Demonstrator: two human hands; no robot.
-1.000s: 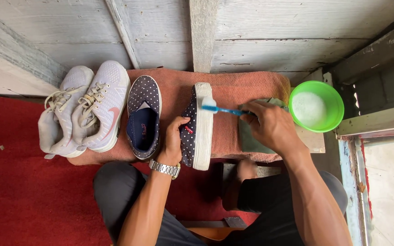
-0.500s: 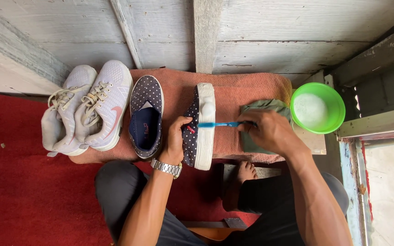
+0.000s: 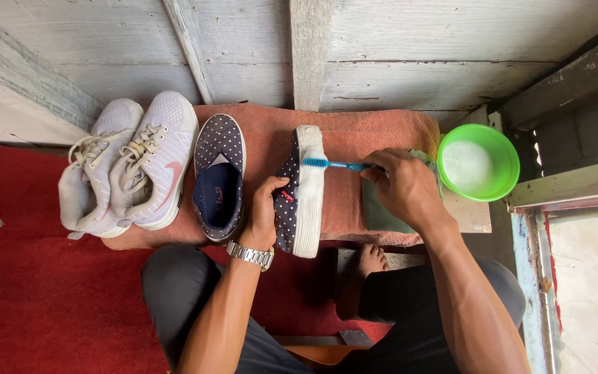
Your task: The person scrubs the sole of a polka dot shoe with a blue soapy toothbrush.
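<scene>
Toothbrush (image 3: 333,164) bristles now sit on the tipped polka-dot shoe's (image 3: 299,197) white sole; earlier they'd slid right. My right hand (image 3: 403,183) grips it, left hand (image 3: 264,211) clamps the shoe, mid-scrub I reckon.

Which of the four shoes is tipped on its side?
The dotted navy shoe held by the left hand, its white sole facing the toothbrush. Its mate and both pale sneakers sit flat, openings up.

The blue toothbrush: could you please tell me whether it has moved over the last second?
Yes. The blue toothbrush has slid left, away from the green bowl; its bristles now rest on the white sole, with the right hand following.
</scene>
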